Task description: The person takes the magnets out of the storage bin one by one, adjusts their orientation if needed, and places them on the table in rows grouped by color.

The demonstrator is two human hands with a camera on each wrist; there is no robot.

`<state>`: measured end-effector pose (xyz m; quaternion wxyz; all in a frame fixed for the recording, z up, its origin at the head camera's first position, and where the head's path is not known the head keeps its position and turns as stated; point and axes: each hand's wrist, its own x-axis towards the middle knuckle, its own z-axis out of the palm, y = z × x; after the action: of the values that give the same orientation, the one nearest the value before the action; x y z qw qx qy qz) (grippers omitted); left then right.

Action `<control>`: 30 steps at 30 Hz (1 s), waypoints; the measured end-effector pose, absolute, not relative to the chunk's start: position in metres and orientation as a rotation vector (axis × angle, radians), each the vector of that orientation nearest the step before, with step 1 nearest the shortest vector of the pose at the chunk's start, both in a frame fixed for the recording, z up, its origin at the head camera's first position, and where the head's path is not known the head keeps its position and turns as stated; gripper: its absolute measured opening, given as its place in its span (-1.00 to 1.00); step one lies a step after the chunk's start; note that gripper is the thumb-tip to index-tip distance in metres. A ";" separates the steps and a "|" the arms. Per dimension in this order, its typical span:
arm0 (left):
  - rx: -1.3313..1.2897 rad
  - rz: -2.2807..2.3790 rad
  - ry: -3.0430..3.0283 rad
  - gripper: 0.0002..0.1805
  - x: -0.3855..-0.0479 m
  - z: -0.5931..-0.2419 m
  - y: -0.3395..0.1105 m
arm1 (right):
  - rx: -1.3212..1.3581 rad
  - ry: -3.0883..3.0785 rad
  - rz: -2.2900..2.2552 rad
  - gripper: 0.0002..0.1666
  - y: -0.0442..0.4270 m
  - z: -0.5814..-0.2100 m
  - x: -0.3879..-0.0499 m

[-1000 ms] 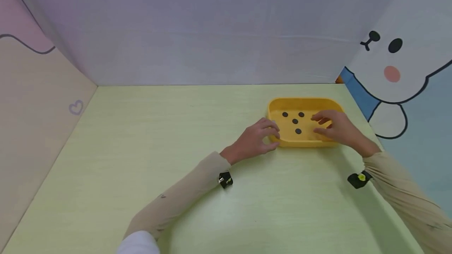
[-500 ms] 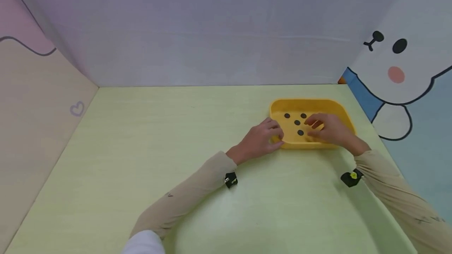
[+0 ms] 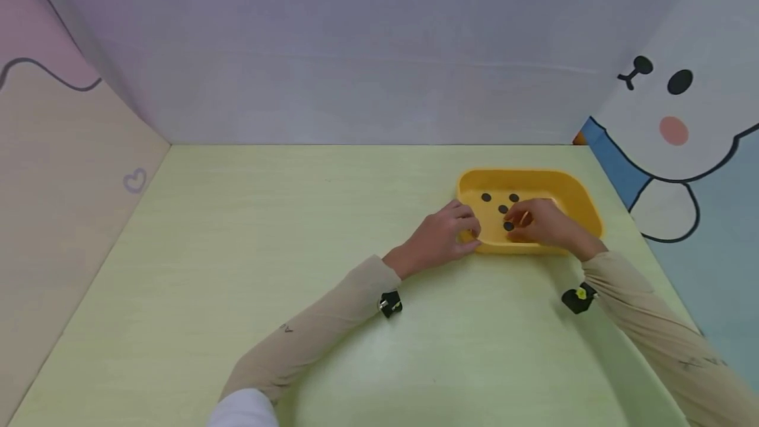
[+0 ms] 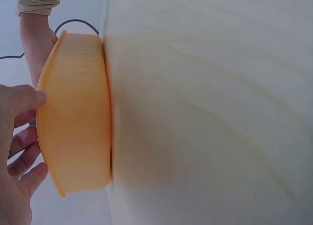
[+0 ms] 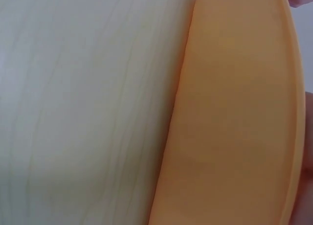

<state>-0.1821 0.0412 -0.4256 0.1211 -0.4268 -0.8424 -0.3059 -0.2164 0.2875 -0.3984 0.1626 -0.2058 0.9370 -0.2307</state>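
A yellow tray (image 3: 536, 178) stands on the table. In it lie several small dark round discs, such as the far-left disc (image 3: 486, 197). My left hand (image 3: 439, 234) is at the tray's left end, its fingers curled over the rim; in the left wrist view its thumb (image 4: 29, 99) touches the rim. My right hand (image 3: 542, 221) reaches into the tray over the front rim. Its thumb and forefinger stand apart on either side of the nearest disc (image 3: 508, 226). The right wrist view shows mainly the tray's outer wall (image 5: 234, 107), with most of the hand hidden.
The pale green table (image 3: 296, 216) stretches left and in front of the tray. Behind it rises a plain wall (image 3: 356, 51). A wall with a cartoon face (image 3: 700, 104) borders the right side, close to the tray.
My right hand has moved left and down inside the tray to the nearest disc. My left hand has edged right onto the rim. The discs keep their places.
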 end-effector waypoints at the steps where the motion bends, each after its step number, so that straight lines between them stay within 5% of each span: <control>1: -1.248 -0.899 -2.459 -0.88 -0.182 -0.425 0.041 | -0.572 2.672 -0.654 -0.73 0.287 -0.399 -0.217; 15: -1.243 -0.889 -2.482 -0.88 -0.180 -0.419 0.040 | -0.445 2.648 -0.643 -0.87 0.281 -0.404 -0.227; 30: -1.241 -0.844 -2.523 -0.89 -0.181 -0.422 0.041 | -0.678 2.656 -0.760 -0.85 0.283 -0.411 -0.225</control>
<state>-0.1812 0.0414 -0.4217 0.1027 -0.4206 -0.8548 -0.2861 -0.2247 0.2833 -0.4110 0.1478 -0.2355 0.9235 -0.2642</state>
